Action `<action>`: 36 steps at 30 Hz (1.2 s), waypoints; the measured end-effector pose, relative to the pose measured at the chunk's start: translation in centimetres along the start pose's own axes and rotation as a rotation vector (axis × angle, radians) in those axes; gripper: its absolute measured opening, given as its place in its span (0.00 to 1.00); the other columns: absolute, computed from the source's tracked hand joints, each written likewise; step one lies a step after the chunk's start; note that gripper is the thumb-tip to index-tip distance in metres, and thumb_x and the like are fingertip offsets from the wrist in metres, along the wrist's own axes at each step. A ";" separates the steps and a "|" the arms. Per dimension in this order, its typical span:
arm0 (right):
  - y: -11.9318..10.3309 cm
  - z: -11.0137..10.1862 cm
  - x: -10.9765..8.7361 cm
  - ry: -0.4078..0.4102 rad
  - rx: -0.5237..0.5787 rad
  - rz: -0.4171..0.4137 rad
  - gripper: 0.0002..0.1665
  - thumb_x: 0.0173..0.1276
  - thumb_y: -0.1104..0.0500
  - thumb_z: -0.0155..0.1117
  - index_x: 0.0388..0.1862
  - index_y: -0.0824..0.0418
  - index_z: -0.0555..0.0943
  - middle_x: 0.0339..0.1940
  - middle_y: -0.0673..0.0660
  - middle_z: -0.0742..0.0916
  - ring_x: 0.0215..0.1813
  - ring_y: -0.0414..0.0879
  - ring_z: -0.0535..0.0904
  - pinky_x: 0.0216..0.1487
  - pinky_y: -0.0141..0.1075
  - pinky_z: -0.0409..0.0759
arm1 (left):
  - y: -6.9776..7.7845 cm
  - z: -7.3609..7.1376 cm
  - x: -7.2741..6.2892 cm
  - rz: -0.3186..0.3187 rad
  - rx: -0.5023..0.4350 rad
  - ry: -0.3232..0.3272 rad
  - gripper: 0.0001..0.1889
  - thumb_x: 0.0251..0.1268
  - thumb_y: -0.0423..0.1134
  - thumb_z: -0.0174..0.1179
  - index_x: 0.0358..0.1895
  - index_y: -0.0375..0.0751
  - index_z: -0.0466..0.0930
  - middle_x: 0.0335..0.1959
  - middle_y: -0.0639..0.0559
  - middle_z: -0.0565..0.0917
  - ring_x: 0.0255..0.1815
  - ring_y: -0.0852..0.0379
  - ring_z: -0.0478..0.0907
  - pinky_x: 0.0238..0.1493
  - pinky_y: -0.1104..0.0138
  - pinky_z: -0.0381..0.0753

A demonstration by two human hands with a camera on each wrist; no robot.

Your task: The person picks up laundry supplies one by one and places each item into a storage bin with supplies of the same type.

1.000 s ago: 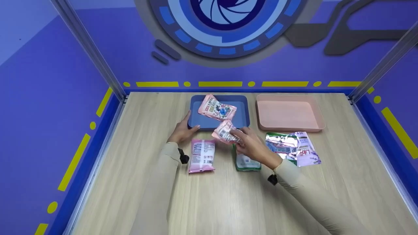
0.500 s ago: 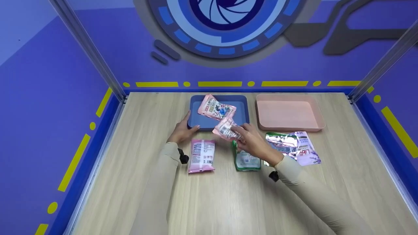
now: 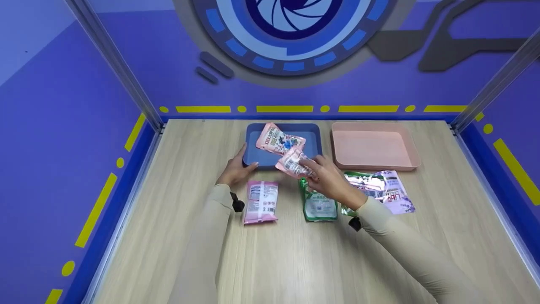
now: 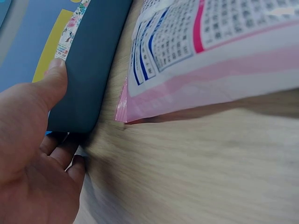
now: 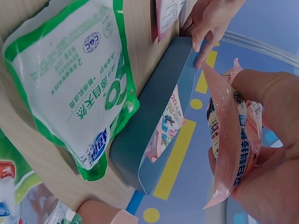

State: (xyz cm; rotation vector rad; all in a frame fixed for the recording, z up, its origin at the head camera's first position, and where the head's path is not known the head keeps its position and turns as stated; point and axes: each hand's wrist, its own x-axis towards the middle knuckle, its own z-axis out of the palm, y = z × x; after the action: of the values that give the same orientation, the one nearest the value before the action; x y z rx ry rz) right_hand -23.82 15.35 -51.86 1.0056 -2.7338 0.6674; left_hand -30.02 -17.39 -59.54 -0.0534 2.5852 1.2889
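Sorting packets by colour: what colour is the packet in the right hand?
Pink, translucent, with printed text; the packet shows best in the right wrist view.

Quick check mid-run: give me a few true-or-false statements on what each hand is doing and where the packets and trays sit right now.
1. The right hand holds a pink packet at the blue tray's front edge. True.
2. The left hand is lifting the pink packet on the table. False: it grips the blue tray's front left corner; that packet lies untouched beside it.
3. Another pink packet in the blue tray already lies there. True.
4. The pink tray holds a green pouch. False: nothing shows in it; the green pouch lies on the table below the right hand.
5. A shiny purple pouch lies on the table in front of the pink tray. True.
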 end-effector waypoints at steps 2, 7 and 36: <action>0.1 0.0 0.1 0.010 -0.003 -0.003 0.30 0.65 0.65 0.72 0.67 0.54 0.80 0.50 0.58 0.82 0.47 0.50 0.76 0.40 0.40 0.83 | 0.0 0.0 0.0 -0.005 -0.003 -0.004 0.48 0.74 0.54 0.62 0.85 0.58 0.37 0.85 0.45 0.49 0.84 0.42 0.46 0.81 0.48 0.49; 0.2 0.1 0.2 0.029 -0.011 -0.012 0.30 0.65 0.65 0.73 0.66 0.55 0.80 0.49 0.59 0.83 0.47 0.52 0.77 0.41 0.41 0.83 | 0.0 -0.1 -0.1 0.006 0.017 -0.002 0.48 0.74 0.54 0.61 0.85 0.58 0.37 0.84 0.44 0.50 0.83 0.41 0.47 0.82 0.49 0.49; 1.3 -0.3 1.8 -0.012 -0.005 -0.036 0.31 0.67 0.64 0.71 0.69 0.53 0.79 0.52 0.58 0.83 0.48 0.51 0.74 0.44 0.40 0.81 | 0.2 0.0 -0.2 -0.029 -0.002 0.002 0.48 0.74 0.55 0.61 0.85 0.58 0.37 0.85 0.44 0.48 0.84 0.41 0.45 0.81 0.45 0.47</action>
State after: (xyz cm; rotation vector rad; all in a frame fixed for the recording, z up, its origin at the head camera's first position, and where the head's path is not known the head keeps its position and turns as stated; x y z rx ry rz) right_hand -26.01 15.31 -51.56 1.0585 -2.7189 0.6513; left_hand -29.85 -17.30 -59.32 -0.0926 2.5750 1.2813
